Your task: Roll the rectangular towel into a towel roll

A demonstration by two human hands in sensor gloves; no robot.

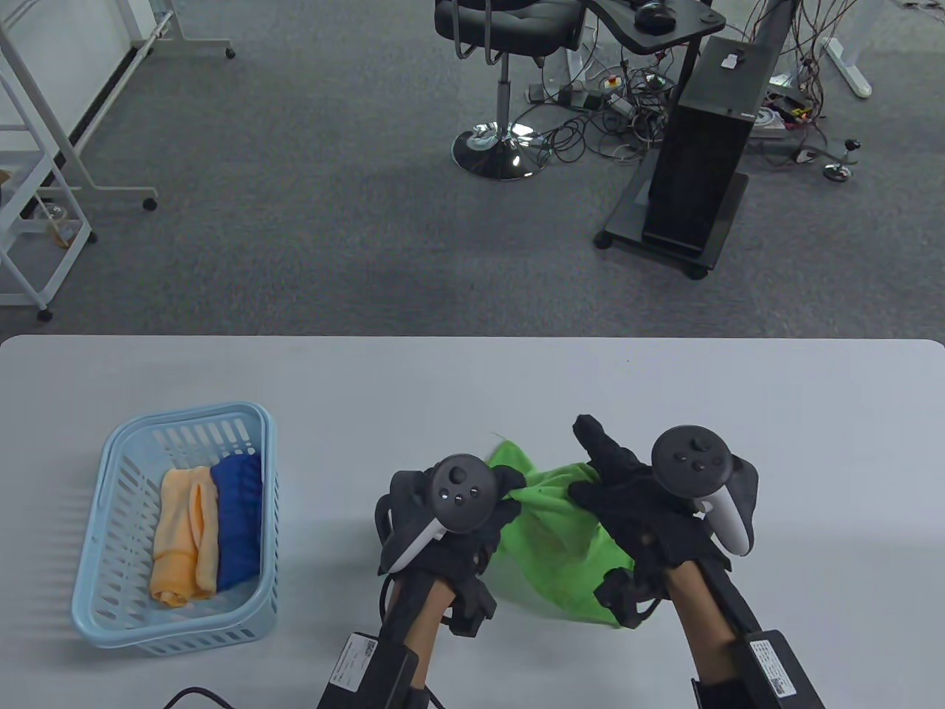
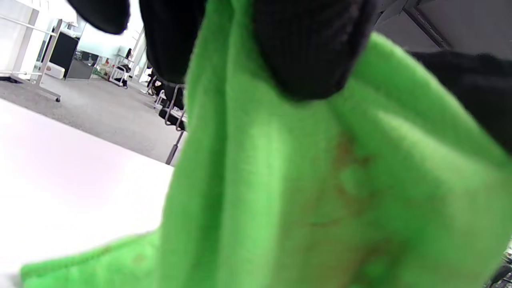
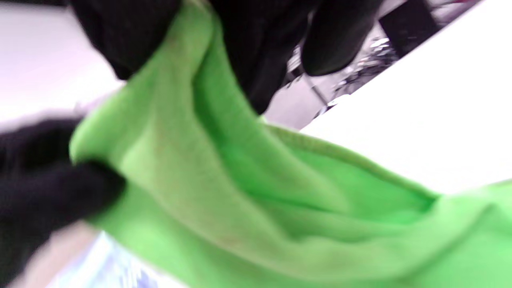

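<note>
Above the counter [image 1: 738,413], both hands' fingers [image 1: 509,484] pinch the crumpled green towel [image 1: 554,539]; rolling not yet begun.

**Grey carpet room behind a pale table**

A pale grey flat table [image 1: 738,413] stands in front. Behind it lies dark grey carpet floor [image 1: 295,185]. A black swivel chair with chrome base [image 1: 502,88] stands near a black desk stand on wheels [image 1: 694,185], with tangled cables [image 1: 605,118] between them. White metal frames [image 1: 44,162] stand at left.

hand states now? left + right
Left hand: pinching the green towel at its top edge.
Right hand: gripping the same towel.
</note>
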